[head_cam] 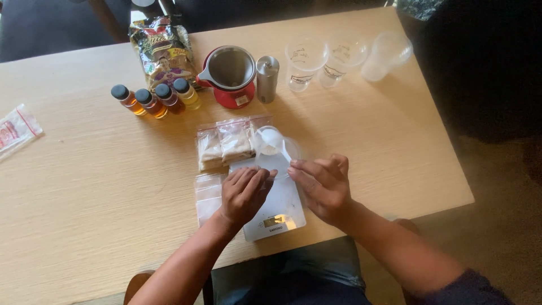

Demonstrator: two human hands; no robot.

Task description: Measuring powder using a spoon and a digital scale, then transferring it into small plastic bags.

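While both your hands sit over flat white digital kitchen scale (278, 210) at near table edge, small clear plastic zip bag (275, 165) lies between fingertips atop scale platform. Left hand (244, 195): fingers curled, pinching bag's left edge. Right hand (323, 186): fingers bent, tips on bag's right edge. Judgement: bag very light, limp, slick film; crumples easily, likely to slide on smooth platform. Grip at top seal strip, both corners. White plastic scoop (270, 140) rests just beyond; filled powder sachets (224, 147) beside it.
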